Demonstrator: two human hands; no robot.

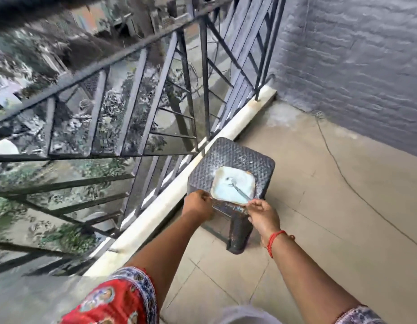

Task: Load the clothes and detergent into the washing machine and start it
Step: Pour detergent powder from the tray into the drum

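An open square container of pale blue-white detergent powder (228, 187) sits on a dark woven plastic stool (235, 155) on a balcony. A metal spoon (240, 191) lies in the powder, handle pointing toward me. My left hand (198, 206) grips the container's near-left edge. My right hand (263, 215) pinches the near-right edge, close to the spoon handle. No washing machine and no clothes are in view.
A dark metal railing (137, 94) runs along the left on a white curb (170, 199), with trees and ground far below. A grey painted wall (354, 66) closes the right side. A thin wire (338, 169) trails across the tiled floor.
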